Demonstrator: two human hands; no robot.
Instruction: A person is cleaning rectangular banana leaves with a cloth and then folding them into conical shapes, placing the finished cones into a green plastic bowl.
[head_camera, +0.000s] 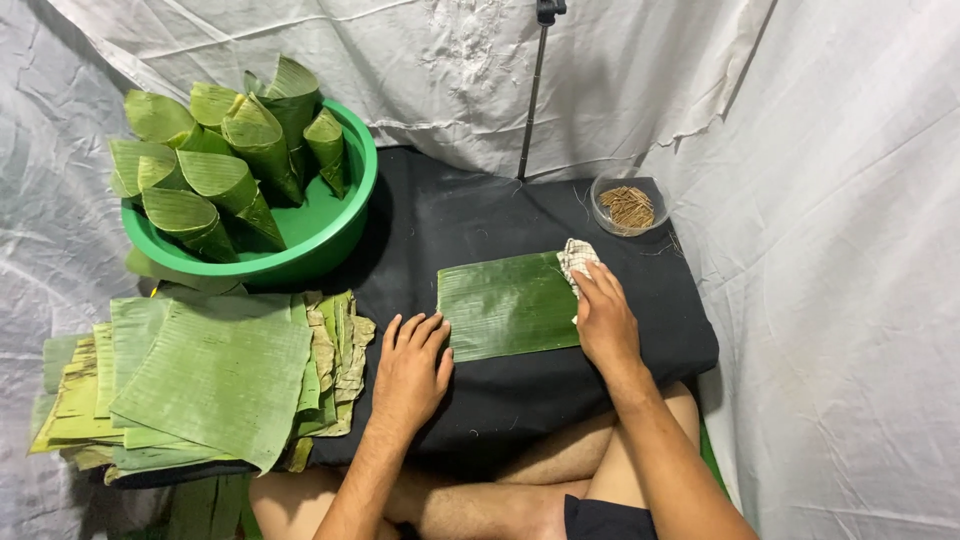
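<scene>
Knees and forearms sit closest to the lens, legs crossed under the black pad (640, 330).

Left hand (412, 370): flat, palm down, fingers spread and empty, fingertips touching the near-left corner of the banana leaf (508, 305). It pins the leaf only at that corner.

Right hand (603, 318): grip closed loosely on a checked cloth (577, 262), bunched under the fingertips, pressing on the leaf's right edge. Wrist straight, forearm angled in from the lower right.

Leaf lies flat on the pad between the two hands, ribs running across.

Risks, as I judge them:
- Leaf splits along the ribs if the cloth drags across them with much pressure.
- Leaf skids or curls, since only one corner is held.
- Small bowl of sticks (627, 206) sits just beyond the right hand; a long stroke could knock it.

Leaf stack (215, 375) and green basin of leaf cones (325, 235) sit well left of the left hand, out of reach of a stray stroke.
</scene>
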